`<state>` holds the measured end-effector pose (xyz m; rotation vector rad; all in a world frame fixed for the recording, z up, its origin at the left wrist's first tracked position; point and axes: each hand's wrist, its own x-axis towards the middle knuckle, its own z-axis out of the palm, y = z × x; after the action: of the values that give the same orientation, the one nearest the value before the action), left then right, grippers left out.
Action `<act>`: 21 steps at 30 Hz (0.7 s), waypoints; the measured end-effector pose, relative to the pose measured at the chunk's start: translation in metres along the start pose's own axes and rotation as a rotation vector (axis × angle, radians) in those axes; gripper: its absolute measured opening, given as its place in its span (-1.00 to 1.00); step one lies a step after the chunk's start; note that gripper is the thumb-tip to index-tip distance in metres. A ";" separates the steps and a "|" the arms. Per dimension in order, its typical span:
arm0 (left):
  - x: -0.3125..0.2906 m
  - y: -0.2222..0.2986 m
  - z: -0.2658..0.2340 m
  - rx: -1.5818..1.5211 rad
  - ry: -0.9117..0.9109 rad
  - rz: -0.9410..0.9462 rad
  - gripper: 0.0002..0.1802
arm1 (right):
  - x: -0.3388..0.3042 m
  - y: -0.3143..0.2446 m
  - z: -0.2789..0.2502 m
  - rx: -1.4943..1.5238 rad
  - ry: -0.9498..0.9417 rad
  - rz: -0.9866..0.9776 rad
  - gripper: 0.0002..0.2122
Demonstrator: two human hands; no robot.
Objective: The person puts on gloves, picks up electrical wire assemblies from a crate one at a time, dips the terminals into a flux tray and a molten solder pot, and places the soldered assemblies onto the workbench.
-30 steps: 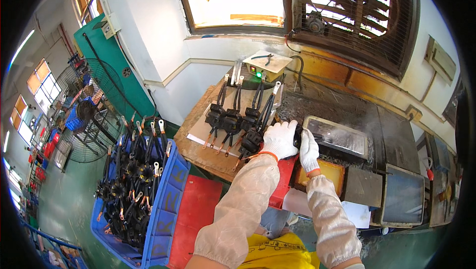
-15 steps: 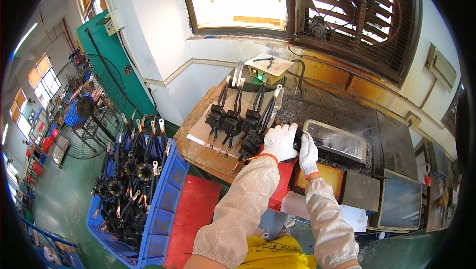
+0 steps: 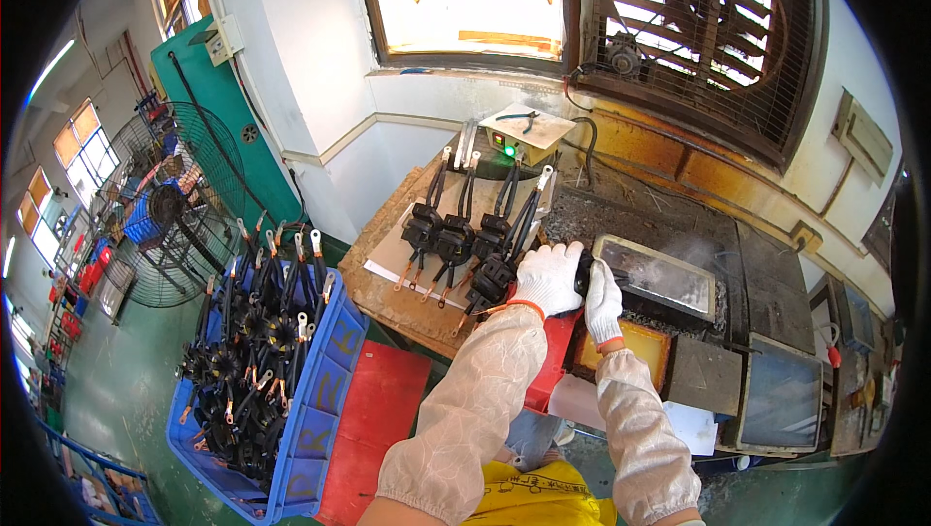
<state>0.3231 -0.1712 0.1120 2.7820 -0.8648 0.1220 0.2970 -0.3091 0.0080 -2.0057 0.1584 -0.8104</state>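
My left hand (image 3: 549, 280), in a white knit glove, is closed on a black part (image 3: 583, 274) that looks like a coil. From the other side my right hand (image 3: 603, 301), gloved too, presses against the same part with its fingers together. Most of the part is hidden between the gloves. Just right of my hands lies a metal-framed tray with a silvery, steaming surface (image 3: 659, 277). Nearer me is a shallow tray of amber liquid (image 3: 635, 350). To the left, several black coils with cable leads (image 3: 454, 238) and copper ends rest on a white sheet.
A blue crate (image 3: 315, 400) heaped with similar coils stands at lower left, beside a red panel (image 3: 380, 419). Behind the work sits a small box (image 3: 527, 128) with a green light and pliers (image 3: 524, 120) on top. A caged floor fan (image 3: 165, 206) stands far left.
More steam rises over the silvery surface. Both hands and the black part keep nearly the same place.
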 end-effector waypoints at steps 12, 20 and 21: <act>-0.001 0.002 0.002 0.003 0.030 0.006 -0.12 | 0.001 0.003 0.000 -0.014 0.004 0.012 -0.66; -0.002 -0.001 0.003 -0.004 0.043 0.009 -0.11 | 0.000 -0.001 0.000 -0.015 0.001 0.002 -0.66; -0.001 -0.001 0.003 -0.003 0.033 0.006 -0.11 | 0.000 -0.001 0.001 -0.014 0.002 0.007 -0.66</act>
<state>0.3229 -0.1702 0.1086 2.7667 -0.8640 0.1666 0.2971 -0.3077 0.0083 -2.0164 0.1729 -0.8087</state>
